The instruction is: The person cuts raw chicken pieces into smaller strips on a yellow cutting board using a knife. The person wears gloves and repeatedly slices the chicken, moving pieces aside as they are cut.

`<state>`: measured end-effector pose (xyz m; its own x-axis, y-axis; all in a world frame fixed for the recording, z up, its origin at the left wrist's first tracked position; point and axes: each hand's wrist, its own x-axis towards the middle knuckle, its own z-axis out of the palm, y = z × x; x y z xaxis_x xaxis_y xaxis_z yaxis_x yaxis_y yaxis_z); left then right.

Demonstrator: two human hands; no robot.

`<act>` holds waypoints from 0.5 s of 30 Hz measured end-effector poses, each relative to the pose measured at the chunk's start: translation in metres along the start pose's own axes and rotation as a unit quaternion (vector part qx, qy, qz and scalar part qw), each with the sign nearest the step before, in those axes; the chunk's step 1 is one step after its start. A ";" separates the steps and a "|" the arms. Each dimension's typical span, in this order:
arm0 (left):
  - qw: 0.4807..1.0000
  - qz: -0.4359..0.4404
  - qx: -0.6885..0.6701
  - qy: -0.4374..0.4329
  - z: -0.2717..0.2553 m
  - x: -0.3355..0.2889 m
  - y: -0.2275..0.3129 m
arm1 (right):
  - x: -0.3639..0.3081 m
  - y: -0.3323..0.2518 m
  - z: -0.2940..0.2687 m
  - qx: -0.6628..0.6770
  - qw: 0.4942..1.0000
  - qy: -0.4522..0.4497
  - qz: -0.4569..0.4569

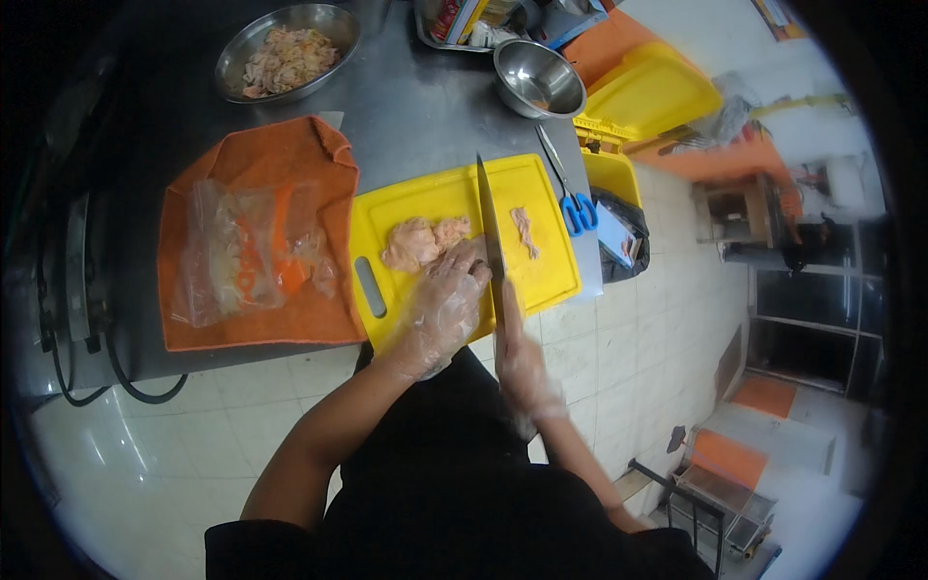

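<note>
Head view, near to far. Right hand (527,375), clear glove: fingers wrapped round the handle of the knife (491,217), no gap visible. Left hand (440,307), also gloved, just left of it: fingers bent and bunched over the near right end of the pale pink meat (413,244), tips close beside the blade; pinching or only pressing, can't tell.

Meat sits on the yellow cutting board (553,273), left of the blade and just beyond the left hand. Its long axis runs roughly left-right, crosswise to the knife, which lies near-far, tip pointing far and slightly left. Key relation: blade stands at the meat's right end, left hand nearer the meat. Edge touching board or not, can't tell.

Thin meat strip (523,232) right of blade, apart from the meat, long axis near-far. Orange cloth (261,147) up against board's left side, clear plastic bag (217,253) on it. Blue-handled scissors (568,215) just right of board, blades pointing far.

Farther on the steel bench (416,126): large steel bowl (350,39) at left with meat pieces (288,60); smaller steel bowl (532,70) at right, some residue inside. Yellow bin (662,92) right of bench.
</note>
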<state>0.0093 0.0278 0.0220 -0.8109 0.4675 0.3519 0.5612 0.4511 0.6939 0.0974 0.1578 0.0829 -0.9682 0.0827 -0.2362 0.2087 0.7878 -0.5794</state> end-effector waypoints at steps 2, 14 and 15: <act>1.000 -0.009 -0.025 -0.005 0.000 -0.001 -0.001 | 0.039 0.000 -0.007 0.001 0.999 -0.030 0.026; 0.999 0.002 -0.015 0.052 0.005 -0.002 0.004 | -0.002 0.053 0.008 0.022 1.000 0.011 -0.006; 0.999 0.005 -0.007 0.049 0.006 -0.005 0.001 | 0.018 0.061 0.003 0.031 0.997 0.044 -0.061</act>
<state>0.0144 0.0307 0.0168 -0.8175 0.3955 0.4187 0.5683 0.4359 0.6978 0.0929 0.2058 0.0409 -0.9946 0.0445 -0.0940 0.0951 0.7558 -0.6479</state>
